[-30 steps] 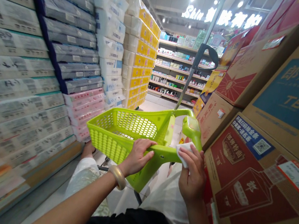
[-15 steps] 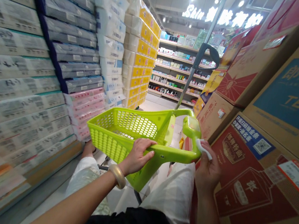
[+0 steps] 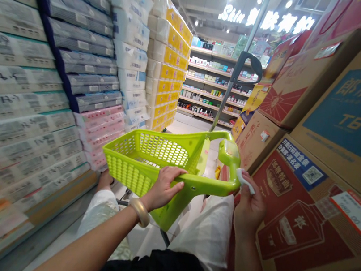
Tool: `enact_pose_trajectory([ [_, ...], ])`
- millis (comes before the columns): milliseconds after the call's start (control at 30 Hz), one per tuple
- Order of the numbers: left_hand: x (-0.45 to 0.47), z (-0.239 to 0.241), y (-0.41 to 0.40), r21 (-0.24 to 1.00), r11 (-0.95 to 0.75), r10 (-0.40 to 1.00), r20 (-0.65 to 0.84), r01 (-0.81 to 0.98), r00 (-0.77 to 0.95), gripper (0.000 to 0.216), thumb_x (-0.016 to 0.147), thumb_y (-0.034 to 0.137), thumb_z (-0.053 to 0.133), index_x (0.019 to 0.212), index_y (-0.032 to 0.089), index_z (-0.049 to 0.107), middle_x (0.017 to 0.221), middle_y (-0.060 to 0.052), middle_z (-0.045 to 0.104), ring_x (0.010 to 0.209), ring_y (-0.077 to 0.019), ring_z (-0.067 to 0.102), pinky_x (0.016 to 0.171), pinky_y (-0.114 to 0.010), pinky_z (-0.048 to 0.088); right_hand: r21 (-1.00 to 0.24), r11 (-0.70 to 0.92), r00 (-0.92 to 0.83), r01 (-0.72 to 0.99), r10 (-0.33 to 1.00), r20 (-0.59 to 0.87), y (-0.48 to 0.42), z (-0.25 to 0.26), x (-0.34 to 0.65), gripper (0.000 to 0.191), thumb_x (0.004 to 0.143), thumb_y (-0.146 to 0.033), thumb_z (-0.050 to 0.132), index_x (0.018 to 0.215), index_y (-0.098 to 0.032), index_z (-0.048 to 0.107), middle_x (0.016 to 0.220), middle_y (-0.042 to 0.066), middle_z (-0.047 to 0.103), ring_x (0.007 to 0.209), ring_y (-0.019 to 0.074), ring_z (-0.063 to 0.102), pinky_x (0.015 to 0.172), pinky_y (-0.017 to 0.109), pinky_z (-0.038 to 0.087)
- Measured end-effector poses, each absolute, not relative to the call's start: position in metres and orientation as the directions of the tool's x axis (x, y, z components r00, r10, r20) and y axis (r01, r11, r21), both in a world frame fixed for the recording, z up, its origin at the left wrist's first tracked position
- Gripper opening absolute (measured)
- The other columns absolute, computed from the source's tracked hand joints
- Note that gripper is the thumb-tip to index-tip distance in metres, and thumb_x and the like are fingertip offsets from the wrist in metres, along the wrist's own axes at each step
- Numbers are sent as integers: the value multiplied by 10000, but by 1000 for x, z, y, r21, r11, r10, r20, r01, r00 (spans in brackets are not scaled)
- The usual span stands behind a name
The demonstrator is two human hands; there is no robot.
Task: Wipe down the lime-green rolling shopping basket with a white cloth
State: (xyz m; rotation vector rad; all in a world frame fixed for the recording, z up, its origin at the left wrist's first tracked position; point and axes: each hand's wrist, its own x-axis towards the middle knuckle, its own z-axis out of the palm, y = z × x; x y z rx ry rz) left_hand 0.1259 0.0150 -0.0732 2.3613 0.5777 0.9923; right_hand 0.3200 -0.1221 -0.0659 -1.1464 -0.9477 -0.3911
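A lime-green shopping cart [image 3: 134, 171] with perforated basket walls stands turned sideways before me, its basket bare inside. My left hand [image 3: 165, 188], with a gold bangle [image 3: 139, 212] at the wrist, is closed over the cart's near rim, thumb on my side. At the right end, beside the curved handle [image 3: 233, 177], my right hand [image 3: 251, 203] pinches a white tissue or wipe [image 3: 245, 181]. The tissue touches the corner of the handle. A grey grip on a metal pole [image 3: 245, 68] rises behind the cart.
Stacked tissue packs [image 3: 167, 65] and wrapped paper bundles [image 3: 10, 69] line the left. Large printed cartons [image 3: 291, 211] crowd close on the right, near my right arm. Shelves of small goods [image 3: 209, 81] stand at the back beyond the tiled floor.
The view has shifted very slightly, so the cart and boxes sit a little further left. Both hands keep their places, the tissue still against the handle corner.
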Motion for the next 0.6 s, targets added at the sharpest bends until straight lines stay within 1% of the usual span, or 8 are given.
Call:
enact_pose_trajectory([
  [67, 126, -71, 14, 601, -778, 558, 526, 184, 641, 296, 871, 328, 466, 1095, 207, 616, 1065, -70, 668, 1033, -247, 559, 1001, -415, 365, -553, 375, 517, 744, 201, 832, -124, -65, 316, 203, 950, -211, 529, 1076, -193, 687, 1165, 95, 703, 1187, 259, 617, 1055, 524, 458],
  [167, 125, -70, 15, 604, -773, 568, 525, 194, 634, 288, 866, 327, 474, 1085, 210, 619, 1059, -66, 672, 1022, -245, 560, 1002, -414, 365, -337, 350, 251, 874, 269, 930, -131, -67, 302, 224, 920, -146, 544, 1070, -215, 694, 1120, 74, 720, 1235, 261, 579, 1074, 524, 440],
  [233, 125, -69, 16, 606, -771, 566, 514, 195, 644, 291, 871, 329, 475, 1096, 211, 618, 1078, -65, 671, 1034, -244, 558, 1001, -409, 367, -251, 363, 141, 897, 303, 943, -134, -69, 299, 250, 907, -118, 544, 1077, -225, 693, 1099, 65, 729, 1221, 258, 589, 1065, 517, 453],
  [300, 124, -69, 16, 612, -767, 568, 506, 194, 649, 294, 873, 330, 472, 1099, 209, 618, 1090, -65, 671, 1045, -244, 554, 997, -405, 369, -300, 370, 208, 879, 269, 940, -131, -68, 305, 223, 916, -136, 542, 1052, -220, 698, 1091, 66, 729, 1192, 257, 610, 1059, 517, 457],
  [400, 124, -69, 17, 625, -757, 578, 502, 193, 643, 293, 870, 337, 474, 1087, 208, 622, 1083, -64, 674, 1045, -244, 551, 992, -403, 370, -542, 390, 510, 745, 191, 839, -121, -65, 316, 198, 953, -230, 519, 1050, -193, 687, 1127, 90, 713, 1133, 256, 644, 1023, 513, 486],
  [467, 124, -69, 18, 636, -750, 583, 501, 185, 639, 291, 868, 347, 474, 1070, 206, 628, 1070, -63, 677, 1036, -244, 552, 990, -402, 369, -615, 393, 594, 684, 190, 782, -118, -63, 316, 217, 964, -271, 504, 1058, -186, 680, 1150, 98, 703, 1141, 256, 639, 1027, 516, 481],
  [533, 123, -68, 20, 650, -739, 589, 495, 177, 639, 290, 868, 359, 469, 1049, 206, 636, 1054, -61, 680, 1023, -243, 557, 985, -400, 370, -570, 369, 530, 734, 212, 821, -118, -63, 308, 201, 960, -262, 512, 1033, -201, 689, 1138, 85, 706, 1191, 260, 607, 1064, 528, 445],
  [600, 122, -66, 23, 668, -723, 603, 483, 178, 635, 291, 870, 376, 460, 1023, 211, 644, 1034, -56, 684, 1011, -243, 563, 975, -393, 377, -467, 355, 405, 810, 237, 883, -120, -63, 299, 183, 948, -220, 529, 1021, -222, 696, 1110, 71, 714, 1232, 256, 577, 1087, 526, 423],
])
